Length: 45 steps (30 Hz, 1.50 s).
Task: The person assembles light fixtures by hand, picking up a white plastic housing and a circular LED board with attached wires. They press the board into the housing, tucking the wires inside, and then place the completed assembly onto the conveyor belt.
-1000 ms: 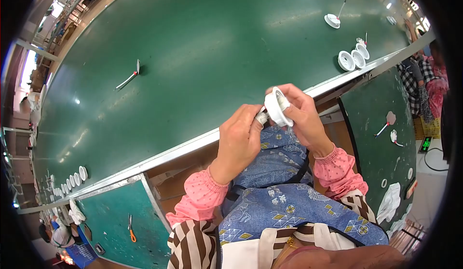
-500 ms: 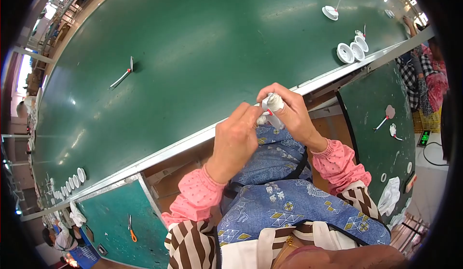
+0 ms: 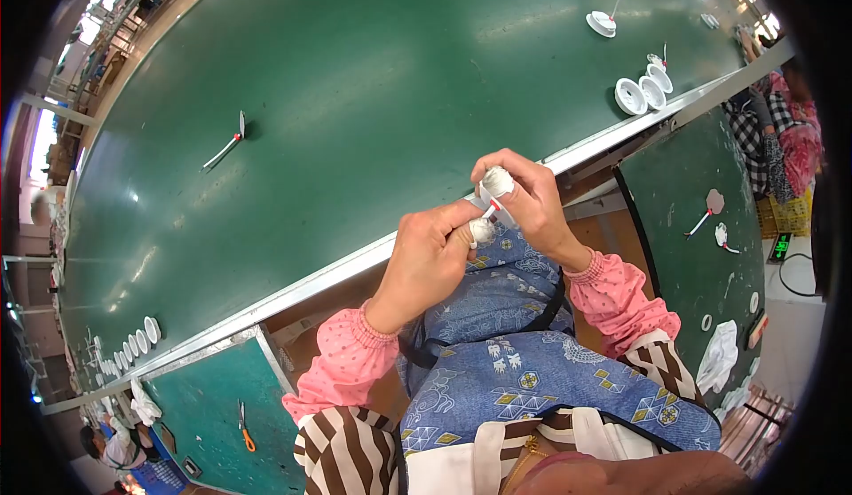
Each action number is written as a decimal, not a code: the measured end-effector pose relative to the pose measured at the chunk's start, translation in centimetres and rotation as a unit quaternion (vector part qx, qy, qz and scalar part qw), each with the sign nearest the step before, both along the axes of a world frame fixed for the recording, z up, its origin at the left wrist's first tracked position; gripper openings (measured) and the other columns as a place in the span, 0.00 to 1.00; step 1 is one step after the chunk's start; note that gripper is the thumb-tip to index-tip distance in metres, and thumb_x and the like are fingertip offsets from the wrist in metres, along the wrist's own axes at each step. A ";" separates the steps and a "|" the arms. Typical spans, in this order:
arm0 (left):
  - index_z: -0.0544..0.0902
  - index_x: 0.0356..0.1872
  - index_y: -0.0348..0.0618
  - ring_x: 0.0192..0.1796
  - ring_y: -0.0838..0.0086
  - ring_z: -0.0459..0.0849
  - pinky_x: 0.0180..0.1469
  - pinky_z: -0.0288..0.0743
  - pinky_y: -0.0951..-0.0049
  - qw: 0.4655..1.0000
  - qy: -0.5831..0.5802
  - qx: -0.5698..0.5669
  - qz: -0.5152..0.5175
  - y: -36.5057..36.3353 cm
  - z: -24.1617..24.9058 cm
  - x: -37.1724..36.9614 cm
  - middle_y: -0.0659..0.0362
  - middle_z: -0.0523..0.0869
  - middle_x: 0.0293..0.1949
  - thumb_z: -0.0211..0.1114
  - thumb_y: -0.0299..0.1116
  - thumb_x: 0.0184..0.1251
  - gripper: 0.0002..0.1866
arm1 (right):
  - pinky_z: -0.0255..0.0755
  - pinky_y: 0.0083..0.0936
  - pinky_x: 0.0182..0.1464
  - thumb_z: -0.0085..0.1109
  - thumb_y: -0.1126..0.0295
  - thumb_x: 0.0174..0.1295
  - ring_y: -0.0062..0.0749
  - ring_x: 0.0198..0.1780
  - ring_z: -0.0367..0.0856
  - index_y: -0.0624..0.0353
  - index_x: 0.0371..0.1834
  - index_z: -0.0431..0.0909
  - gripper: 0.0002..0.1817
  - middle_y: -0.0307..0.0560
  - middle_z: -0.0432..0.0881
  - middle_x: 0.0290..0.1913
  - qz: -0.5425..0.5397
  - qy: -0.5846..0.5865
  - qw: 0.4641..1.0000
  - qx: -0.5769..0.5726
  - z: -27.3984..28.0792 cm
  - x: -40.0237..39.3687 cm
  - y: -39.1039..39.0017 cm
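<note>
My left hand (image 3: 424, 260) and my right hand (image 3: 535, 198) meet in front of my lap, by the table's near edge. Between their fingertips is a small white part with a red piece (image 3: 493, 205) on it; its full shape is hidden. My right hand is closed round this part, and my left fingers pinch at its red end. White wrapping (image 3: 497, 182) shows at my right thumb, and a similar white wrapping (image 3: 482, 231) at my left thumb.
On the green table (image 3: 355, 95) lie a disc with a wire (image 3: 240, 126), white round housings (image 3: 631, 97) and a row of white rings (image 3: 151, 329). Orange-handled scissors (image 3: 247, 437) lie on the lower left board. Wired discs (image 3: 714, 200) and a white cloth (image 3: 719, 353) lie right. Another person sits far right.
My left hand has shifted slightly left and down, and its wrapped thumb shows more. The red piece between my hands is more exposed. My right hand stays nearly in place.
</note>
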<state>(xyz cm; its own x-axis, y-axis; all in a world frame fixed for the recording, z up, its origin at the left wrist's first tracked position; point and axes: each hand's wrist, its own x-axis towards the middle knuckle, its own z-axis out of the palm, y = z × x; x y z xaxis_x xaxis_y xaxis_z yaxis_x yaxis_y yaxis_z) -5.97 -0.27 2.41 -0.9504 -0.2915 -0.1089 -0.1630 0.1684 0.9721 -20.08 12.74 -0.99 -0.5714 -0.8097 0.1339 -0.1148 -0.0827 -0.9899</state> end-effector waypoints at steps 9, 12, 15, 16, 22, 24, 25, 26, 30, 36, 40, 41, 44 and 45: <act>0.85 0.54 0.41 0.47 0.64 0.87 0.47 0.77 0.65 0.910 0.114 -0.379 0.125 -3.6 0.7 1.7 0.57 0.89 0.45 0.68 0.27 0.62 0.18 | 0.55 0.18 0.12 0.43 0.47 0.79 0.29 0.21 0.78 0.61 0.40 0.79 0.27 0.50 0.82 0.30 -0.015 -0.398 0.917 0.001 0.4 -1.2 0.3; 0.78 0.65 0.40 0.59 0.58 0.83 0.59 0.75 0.58 0.951 0.113 -0.258 0.128 -3.5 0.5 3.1 0.52 0.87 0.55 0.66 0.27 0.61 0.27 | 0.55 0.18 0.11 0.43 0.46 0.77 0.37 0.21 0.78 0.62 0.40 0.81 0.28 0.56 0.82 0.31 0.002 -0.511 0.860 -0.013 0.8 -1.7 0.1; 0.74 0.71 0.42 0.66 0.63 0.80 0.62 0.74 0.63 0.962 0.129 -0.217 0.102 -2.6 -2.6 3.0 0.52 0.83 0.64 0.62 0.28 0.65 0.30 | 0.56 0.18 0.10 0.45 0.46 0.76 0.41 0.20 0.78 0.62 0.40 0.80 0.27 0.58 0.82 0.31 0.047 -0.571 0.819 -0.008 0.6 -1.5 -0.5; 0.74 0.72 0.40 0.67 0.61 0.80 0.66 0.72 0.62 0.959 0.168 -0.212 0.089 -2.1 -3.1 2.4 0.50 0.82 0.66 0.57 0.28 0.67 0.29 | 0.56 0.19 0.09 0.46 0.48 0.75 0.40 0.20 0.79 0.62 0.40 0.79 0.26 0.57 0.82 0.31 0.065 -0.574 0.816 0.002 0.8 -1.1 -0.9; 0.78 0.58 0.32 0.46 0.64 0.83 0.52 0.74 0.61 0.942 0.293 0.133 0.092 -0.2 -2.3 -2.0 0.50 0.84 0.43 0.49 0.35 0.83 0.17 | 0.56 0.18 0.08 0.47 0.46 0.75 0.38 0.19 0.79 0.60 0.39 0.78 0.25 0.54 0.81 0.28 0.074 -0.571 0.816 0.054 0.7 1.4 -1.4; 0.79 0.51 0.33 0.30 0.73 0.77 0.38 0.71 0.66 0.896 0.308 0.315 0.050 -0.6 -2.2 -2.7 0.58 0.78 0.28 0.49 0.35 0.84 0.15 | 0.54 0.18 0.09 0.48 0.43 0.75 0.36 0.19 0.79 0.58 0.37 0.78 0.27 0.51 0.81 0.27 0.076 -0.551 0.827 0.080 0.9 1.5 -1.1; 0.79 0.48 0.33 0.21 0.78 0.71 0.31 0.68 0.69 0.858 0.314 0.407 0.017 -0.7 -1.8 -2.9 0.64 0.73 0.20 0.49 0.34 0.84 0.14 | 0.54 0.18 0.09 0.48 0.42 0.75 0.35 0.19 0.79 0.58 0.37 0.78 0.27 0.50 0.81 0.27 0.080 -0.542 0.832 0.081 0.9 1.7 -0.8; 0.77 0.41 0.35 0.18 0.84 0.51 0.24 0.51 0.73 0.868 0.293 0.392 0.081 0.0 -1.2 -3.0 0.71 0.57 0.16 0.49 0.32 0.84 0.13 | 0.54 0.18 0.10 0.49 0.42 0.75 0.34 0.19 0.78 0.58 0.37 0.78 0.27 0.49 0.81 0.27 0.085 -0.535 0.837 0.081 0.7 1.9 -0.6; 0.77 0.37 0.35 0.18 0.84 0.52 0.24 0.53 0.73 0.879 0.249 0.399 0.083 -1.2 -1.1 -2.7 0.70 0.56 0.16 0.53 0.39 0.85 0.17 | 0.55 0.18 0.12 0.50 0.43 0.75 0.29 0.19 0.77 0.57 0.37 0.78 0.26 0.46 0.80 0.27 0.079 -0.481 0.869 0.079 1.3 2.8 0.0; 0.75 0.36 0.37 0.19 0.84 0.54 0.26 0.55 0.74 0.896 0.265 0.336 0.118 0.2 -0.3 -1.4 0.70 0.58 0.16 0.53 0.37 0.83 0.15 | 0.57 0.18 0.14 0.54 0.48 0.74 0.21 0.20 0.74 0.57 0.40 0.79 0.21 0.40 0.78 0.27 0.042 -0.382 0.922 0.043 0.2 2.7 -0.3; 0.75 0.35 0.38 0.19 0.83 0.54 0.29 0.57 0.73 0.895 0.286 0.306 0.155 3.5 0.6 -0.9 0.70 0.58 0.16 0.54 0.38 0.84 0.16 | 0.62 0.16 0.18 0.53 0.45 0.75 0.19 0.24 0.77 0.58 0.45 0.80 0.24 0.37 0.81 0.30 0.045 -0.266 0.963 0.014 -2.1 2.0 -0.6; 0.75 0.35 0.38 0.19 0.83 0.54 0.29 0.57 0.73 0.887 0.291 0.320 0.162 3.5 0.6 -1.0 0.70 0.58 0.16 0.54 0.38 0.84 0.15 | 0.62 0.16 0.18 0.53 0.45 0.75 0.19 0.25 0.77 0.57 0.46 0.79 0.24 0.37 0.81 0.31 0.048 -0.265 0.963 0.006 -2.4 1.8 -0.6; 0.77 0.38 0.37 0.20 0.82 0.56 0.31 0.61 0.72 0.869 0.312 0.351 0.157 3.2 -0.3 -1.1 0.68 0.61 0.18 0.53 0.35 0.84 0.14 | 0.62 0.15 0.17 0.52 0.44 0.75 0.19 0.25 0.77 0.56 0.48 0.79 0.24 0.37 0.81 0.32 0.065 -0.294 0.954 -0.002 -2.3 1.6 -0.1; 0.77 0.39 0.36 0.21 0.81 0.58 0.32 0.63 0.71 0.875 0.311 0.337 0.154 3.1 0.1 -1.4 0.67 0.63 0.19 0.53 0.35 0.83 0.13 | 0.62 0.15 0.17 0.51 0.43 0.76 0.20 0.25 0.78 0.56 0.48 0.79 0.25 0.38 0.81 0.32 0.077 -0.320 0.944 0.002 -1.6 1.4 0.0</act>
<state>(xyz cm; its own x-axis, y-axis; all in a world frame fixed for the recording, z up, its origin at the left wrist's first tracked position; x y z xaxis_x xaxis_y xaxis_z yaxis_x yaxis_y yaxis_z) -7.34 2.80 2.47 -0.7740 -0.6136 0.1564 0.4972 -0.4360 0.7501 -18.72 12.72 -2.60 -0.4088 -0.8900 -0.2020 0.5211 -0.0460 -0.8522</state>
